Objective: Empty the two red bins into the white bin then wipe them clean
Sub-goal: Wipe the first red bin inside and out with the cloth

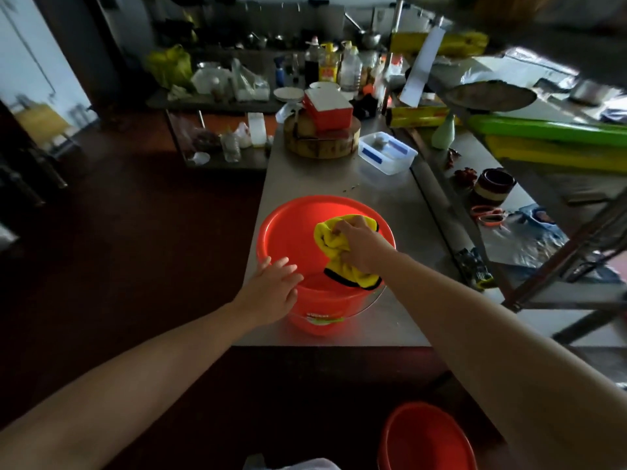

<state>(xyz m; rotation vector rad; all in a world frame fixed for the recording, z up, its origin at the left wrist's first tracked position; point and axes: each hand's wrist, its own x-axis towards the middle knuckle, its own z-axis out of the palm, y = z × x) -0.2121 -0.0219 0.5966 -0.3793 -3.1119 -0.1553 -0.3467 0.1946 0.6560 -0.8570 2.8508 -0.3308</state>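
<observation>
Fingers (341, 228) of the right hand (359, 247) are curled tight into a bunched yellow microfibre cloth (334, 247) with a black-stitched edge. They press it against the inside of a round red plastic bin (288, 232) at its near right side, where a fold of the cloth hangs over the rim. The left hand (271, 290) lies on the near left rim of the same bin, its fingers (286, 266) fairly straight and spread, holding nothing and, by my reading, steadying the bin. This bin stands upright on the near end of a grey steel surface (322, 181), close to the front edge. No rubbish shows inside it, so I judge it emptied and in the middle of its wipe; how much of the inner wall the cloth has covered cannot be told. A second red plastic bin (424, 439) stands on the dark floor (135, 232) at the lower right, well apart from the first. The part of its inside that shows looks bare, so it too seems emptied, but whether it is wiped I cannot tell. A white shape (291, 464) at the bottom edge may be the white bin; too little shows to be sure. Left, as I judge it: finishing this wipe, and perhaps the second bin's.
</observation>
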